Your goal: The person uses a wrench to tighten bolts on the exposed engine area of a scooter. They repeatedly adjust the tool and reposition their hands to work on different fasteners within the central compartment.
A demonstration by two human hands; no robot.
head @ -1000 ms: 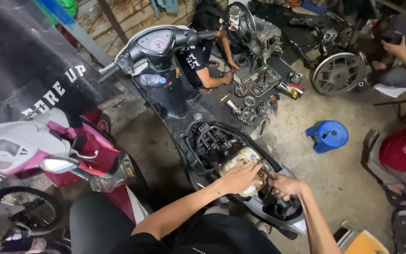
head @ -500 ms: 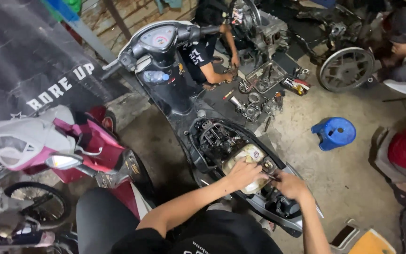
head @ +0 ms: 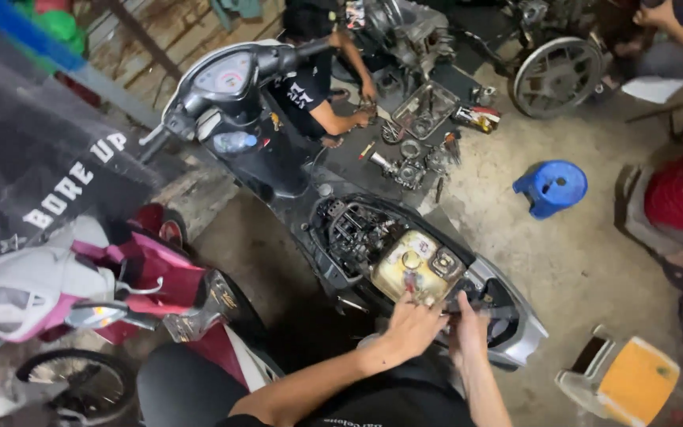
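Observation:
A black scooter [head: 278,158] stands with its seat off, so the yellowish fuel tank [head: 409,265] and the dark engine bay [head: 349,229] are exposed. My left hand [head: 411,326] is at the tank's near edge, fingers pointing at the tank's fittings. My right hand [head: 468,328] is close beside it, at the black parts behind the tank near the grey tail panel [head: 519,324]. The two hands almost touch. Whether either hand holds something is hidden by the fingers.
Another person [head: 310,87] crouches beyond the handlebar over engine parts [head: 413,150] spread on the floor. A spoked wheel [head: 555,75] lies at the back. A blue stool [head: 551,186] and a yellow stool [head: 630,379] stand right. A pink scooter [head: 81,292] is at the left.
Both hands have drawn back off the top of the fuel tank to its near edge, uncovering the tank. The view has shifted slightly.

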